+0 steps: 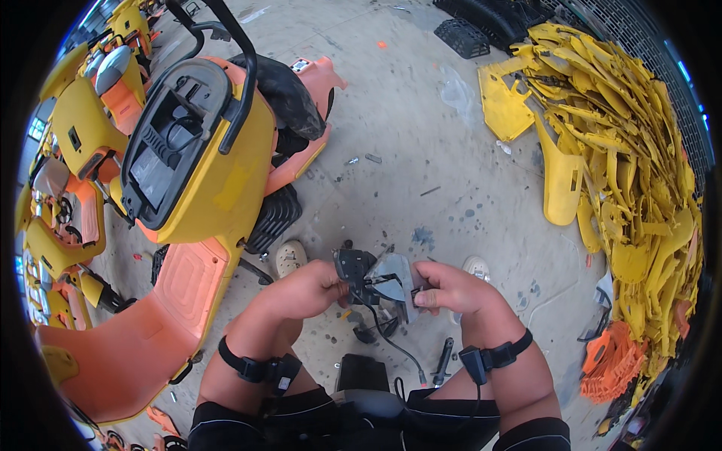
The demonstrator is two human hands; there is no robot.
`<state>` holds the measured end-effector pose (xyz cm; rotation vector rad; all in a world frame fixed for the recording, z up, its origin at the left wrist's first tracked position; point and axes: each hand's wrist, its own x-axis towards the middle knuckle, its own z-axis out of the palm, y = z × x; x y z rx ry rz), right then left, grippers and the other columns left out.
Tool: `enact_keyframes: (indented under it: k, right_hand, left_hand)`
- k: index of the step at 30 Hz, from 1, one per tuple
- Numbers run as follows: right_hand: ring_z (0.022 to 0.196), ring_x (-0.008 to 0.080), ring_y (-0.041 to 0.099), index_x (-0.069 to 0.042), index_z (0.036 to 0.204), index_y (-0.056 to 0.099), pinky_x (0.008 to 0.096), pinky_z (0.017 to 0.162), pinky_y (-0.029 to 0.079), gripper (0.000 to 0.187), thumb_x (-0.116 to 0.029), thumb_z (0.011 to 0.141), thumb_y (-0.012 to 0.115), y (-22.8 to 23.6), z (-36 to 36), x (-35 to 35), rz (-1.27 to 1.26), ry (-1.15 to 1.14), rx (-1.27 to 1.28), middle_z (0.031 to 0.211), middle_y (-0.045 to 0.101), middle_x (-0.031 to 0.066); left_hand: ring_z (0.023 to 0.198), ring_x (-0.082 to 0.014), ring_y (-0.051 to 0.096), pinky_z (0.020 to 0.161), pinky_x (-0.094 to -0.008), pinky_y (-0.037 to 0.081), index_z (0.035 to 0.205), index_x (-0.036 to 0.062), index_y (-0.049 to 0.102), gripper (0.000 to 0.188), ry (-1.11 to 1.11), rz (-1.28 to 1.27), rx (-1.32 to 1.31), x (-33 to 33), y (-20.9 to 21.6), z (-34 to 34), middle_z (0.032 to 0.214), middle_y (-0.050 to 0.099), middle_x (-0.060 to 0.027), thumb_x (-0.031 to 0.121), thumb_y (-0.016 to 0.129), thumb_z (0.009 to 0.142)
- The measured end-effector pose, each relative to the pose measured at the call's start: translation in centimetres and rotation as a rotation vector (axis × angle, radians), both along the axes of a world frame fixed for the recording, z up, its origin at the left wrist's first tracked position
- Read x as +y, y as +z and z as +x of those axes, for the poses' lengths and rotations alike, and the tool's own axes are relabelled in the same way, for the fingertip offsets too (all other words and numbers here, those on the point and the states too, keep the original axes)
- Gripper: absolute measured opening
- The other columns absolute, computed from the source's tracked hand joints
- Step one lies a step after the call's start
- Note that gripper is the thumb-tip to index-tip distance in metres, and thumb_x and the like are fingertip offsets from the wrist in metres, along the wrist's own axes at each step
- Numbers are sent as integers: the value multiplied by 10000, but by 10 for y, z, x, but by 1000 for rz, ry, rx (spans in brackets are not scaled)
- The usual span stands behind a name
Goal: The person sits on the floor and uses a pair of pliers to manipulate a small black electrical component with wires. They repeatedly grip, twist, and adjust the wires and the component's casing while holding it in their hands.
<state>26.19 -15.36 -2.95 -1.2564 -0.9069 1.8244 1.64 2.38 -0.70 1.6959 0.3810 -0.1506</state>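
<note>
My left hand [316, 289] is closed around the outer side of a black boxy housing [352, 270]. Against its right side sits a grey angular bracket [392, 272], whose flat right edge my right hand [444, 288] pinches between thumb and fingers. Both parts are held together in front of me, above the floor; whether they are joined I cannot tell. From between them a black cable [391, 340] runs down to a reddish end. Under the parts, dark pieces [376, 329] show, partly covered.
To the left stands a yellow and orange scooter-like vehicle [233, 177] with a black handlebar. Similar vehicles crowd behind it. A tall heap of yellow panels [624, 180] rises at the right, with stacked orange parts [613, 361] below. A black-handled tool [444, 362] lies near my right leg.
</note>
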Motion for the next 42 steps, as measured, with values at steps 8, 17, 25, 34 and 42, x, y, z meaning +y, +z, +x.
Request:
enact_keyframes:
  k: [8, 17, 25, 34, 42]
  right_hand:
    - [686, 135, 539, -25, 1093, 534, 256, 588, 433, 454, -402, 891, 684, -2, -30, 0, -72, -342, 298, 871, 583, 56]
    - [797, 135, 550, -31, 1147, 501, 279, 666, 465, 296, -257, 973, 579, 3, -38, 8, -85, -296, 310, 943, 596, 50]
    - [762, 112, 542, -39, 1087, 571, 278, 642, 453, 337, -249, 858, 702, 17, 12, -8, -37, 162, -299, 915, 612, 20]
    - [764, 131, 552, -52, 1139, 507, 273, 615, 461, 304, -285, 966, 600, 1, -47, 9, -52, -433, 397, 952, 597, 52]
    - [812, 158, 589, -19, 1154, 517, 298, 662, 484, 330, -277, 964, 598, -1, -37, 14, -19, -261, 17, 978, 616, 59]
  left_hand:
    - [706, -294, 680, 628, -379, 517, 936, 0, 645, 233, 417, 579, -91, -14, -10, 21, 742, 661, -157, -87, 529, 753]
    - [637, -211, 558, 630, -330, 483, 870, 3, 637, 137, 290, 431, -100, 11, 2, 18, 708, 608, -113, -84, 551, 806]
    - [733, -203, 630, 684, -350, 510, 892, 5, 636, 186, 61, 206, 13, -25, -8, 7, 739, 650, -92, -117, 544, 786]
    - [716, -68, 556, 653, -241, 466, 979, -20, 674, 311, 766, 387, -185, -18, -23, 44, 760, 638, -8, -164, 469, 795]
    - [721, -73, 535, 665, -242, 469, 1015, 0, 676, 274, 459, 282, -139, 10, -8, 23, 777, 610, -15, -136, 541, 820]
